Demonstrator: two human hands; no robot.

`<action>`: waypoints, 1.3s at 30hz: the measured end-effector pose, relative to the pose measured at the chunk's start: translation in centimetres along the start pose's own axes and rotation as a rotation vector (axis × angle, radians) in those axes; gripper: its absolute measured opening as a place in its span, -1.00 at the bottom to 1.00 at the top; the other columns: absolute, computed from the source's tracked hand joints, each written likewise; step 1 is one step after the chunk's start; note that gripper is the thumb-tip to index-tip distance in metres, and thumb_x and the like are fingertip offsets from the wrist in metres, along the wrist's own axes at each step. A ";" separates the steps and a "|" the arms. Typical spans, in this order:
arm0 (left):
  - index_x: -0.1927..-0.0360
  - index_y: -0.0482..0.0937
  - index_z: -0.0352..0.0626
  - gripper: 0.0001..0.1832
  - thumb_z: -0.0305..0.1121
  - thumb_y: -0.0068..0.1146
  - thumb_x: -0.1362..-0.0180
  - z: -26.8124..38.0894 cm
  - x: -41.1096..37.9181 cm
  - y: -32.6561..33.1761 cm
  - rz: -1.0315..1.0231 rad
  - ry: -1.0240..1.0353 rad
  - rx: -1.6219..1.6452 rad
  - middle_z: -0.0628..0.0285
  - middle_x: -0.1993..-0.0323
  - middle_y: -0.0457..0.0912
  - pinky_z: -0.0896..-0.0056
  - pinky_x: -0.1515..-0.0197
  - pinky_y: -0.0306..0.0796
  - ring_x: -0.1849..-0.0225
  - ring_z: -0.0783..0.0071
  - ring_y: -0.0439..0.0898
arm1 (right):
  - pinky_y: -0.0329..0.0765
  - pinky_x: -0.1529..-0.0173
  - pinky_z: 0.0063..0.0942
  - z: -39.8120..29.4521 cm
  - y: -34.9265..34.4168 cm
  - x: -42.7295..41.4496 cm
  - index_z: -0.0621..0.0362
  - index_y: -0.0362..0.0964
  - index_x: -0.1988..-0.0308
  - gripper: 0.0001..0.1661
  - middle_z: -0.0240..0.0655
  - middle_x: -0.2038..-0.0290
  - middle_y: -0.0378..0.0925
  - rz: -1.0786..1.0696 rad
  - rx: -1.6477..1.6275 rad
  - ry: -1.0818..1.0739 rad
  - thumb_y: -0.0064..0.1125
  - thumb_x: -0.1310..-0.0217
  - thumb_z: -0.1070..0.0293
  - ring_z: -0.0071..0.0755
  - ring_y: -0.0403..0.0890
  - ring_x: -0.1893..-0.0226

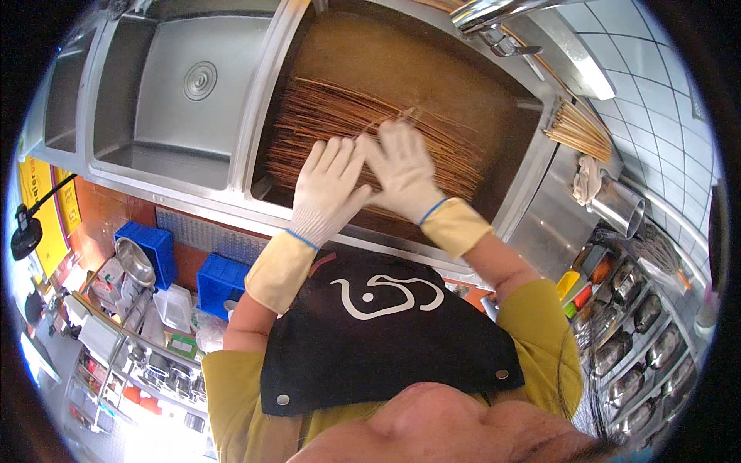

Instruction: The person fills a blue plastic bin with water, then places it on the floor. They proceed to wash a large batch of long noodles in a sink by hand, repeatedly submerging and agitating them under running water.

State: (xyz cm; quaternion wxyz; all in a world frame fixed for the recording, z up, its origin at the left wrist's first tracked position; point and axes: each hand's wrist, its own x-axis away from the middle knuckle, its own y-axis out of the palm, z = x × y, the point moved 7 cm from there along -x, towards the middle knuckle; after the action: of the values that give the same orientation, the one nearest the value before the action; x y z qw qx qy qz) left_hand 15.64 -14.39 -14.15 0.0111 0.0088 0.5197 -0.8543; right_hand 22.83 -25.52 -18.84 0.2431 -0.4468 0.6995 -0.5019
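Both hands wear white knit gloves over cream rubber cuffs. My left hand is over the near part of a bundle of long thin brown sticks, its fingers extended. Touching it at the thumb side, my right hand has its fingertips at a thin twisted strand on top of the sticks. Whether the fingers pinch the strand is blurred. The sticks lie side by side in brown water inside a steel sink basin.
Left of this basin is a second steel sink with a drain. A faucet overhangs the far right corner. Light wooden sticks, a crumpled glove and a metal cylinder are at the right. Blue crates stand below on the left.
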 end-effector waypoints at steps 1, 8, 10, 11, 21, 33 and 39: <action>-0.26 0.53 -0.40 -0.35 -0.25 0.34 -0.12 -0.6 1.3 0.3 -0.021 -0.041 0.002 -0.19 -0.27 0.57 -0.16 -0.51 0.26 -0.37 -0.18 0.49 | 0.24 -0.41 0.29 -1.2 1.9 0.2 -0.09 0.31 -0.43 0.36 0.08 -0.38 0.28 -0.023 -0.030 -0.035 0.69 0.38 -0.31 0.30 0.28 -0.40; -0.27 0.53 -0.41 -0.29 -0.30 0.40 -0.03 -4.1 7.7 1.2 -0.083 -0.129 -0.071 -0.22 -0.29 0.57 -0.18 -0.45 0.36 -0.34 -0.24 0.52 | 0.15 -0.47 0.22 2.0 6.8 -2.7 -0.35 0.24 -0.50 0.39 -0.08 -0.49 0.19 -0.206 0.135 0.042 0.63 0.35 -0.44 0.14 0.17 -0.49; -0.26 0.54 -0.39 -0.31 -0.26 0.40 -0.05 -4.2 7.6 0.9 -0.079 -0.093 -0.080 -0.19 -0.26 0.59 -0.15 -0.45 0.36 -0.33 -0.20 0.53 | 0.22 -0.44 0.20 3.9 6.8 -4.1 -0.34 0.22 -0.50 0.41 -0.06 -0.48 0.18 -0.183 0.169 0.050 0.64 0.36 -0.42 0.14 0.19 -0.48; -0.24 0.55 -0.38 -0.33 -0.23 0.39 -0.07 -4.2 7.6 0.8 -0.065 -0.091 -0.087 -0.17 -0.24 0.60 -0.13 -0.45 0.36 -0.32 -0.16 0.54 | 0.27 -0.41 0.18 4.6 6.6 -5.0 -0.32 0.19 -0.51 0.43 -0.03 -0.46 0.18 -0.184 0.187 0.046 0.66 0.38 -0.40 0.17 0.21 -0.46; -0.07 0.61 -0.31 -0.53 -0.22 0.29 -0.16 -3.9 7.7 0.4 0.017 -0.051 -0.096 -0.06 -0.08 0.66 -0.03 -0.35 0.43 -0.20 -0.05 0.60 | 0.47 -0.42 -0.06 11.9 8.5 -9.9 0.09 0.18 -0.55 0.10 -0.07 -0.47 0.41 -0.863 0.086 0.331 0.15 -0.34 -0.44 0.06 0.46 -0.44; 0.08 0.64 -0.30 -0.67 -0.27 0.22 -0.19 -3.1 7.7 0.8 0.049 -0.030 -0.127 -0.01 0.07 0.69 0.04 -0.19 0.49 -0.07 0.01 0.63 | 0.20 -0.50 0.22 -1.0 6.8 1.6 -0.15 0.14 -0.53 0.39 -0.07 -0.52 0.18 -0.260 0.128 0.072 0.65 0.22 -0.31 0.24 0.21 -0.50; 0.12 0.64 -0.24 -0.71 -0.23 0.17 -0.24 -3.7 8.2 1.8 -0.025 -0.045 -0.126 0.05 0.16 0.68 0.05 -0.16 0.49 -0.01 0.06 0.64 | 0.37 -0.44 0.18 4.7 8.5 -0.4 -0.28 0.11 -0.55 0.15 -0.21 -0.60 0.12 -0.332 0.147 0.136 0.54 -0.10 -0.15 0.04 0.29 -0.52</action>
State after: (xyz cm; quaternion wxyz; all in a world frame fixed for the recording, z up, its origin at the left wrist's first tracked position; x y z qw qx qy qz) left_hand 7.52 -12.00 -17.63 0.0128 -0.0176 0.5720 -0.8200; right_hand 23.51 -26.65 -28.54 0.1413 -0.5020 0.5926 -0.6139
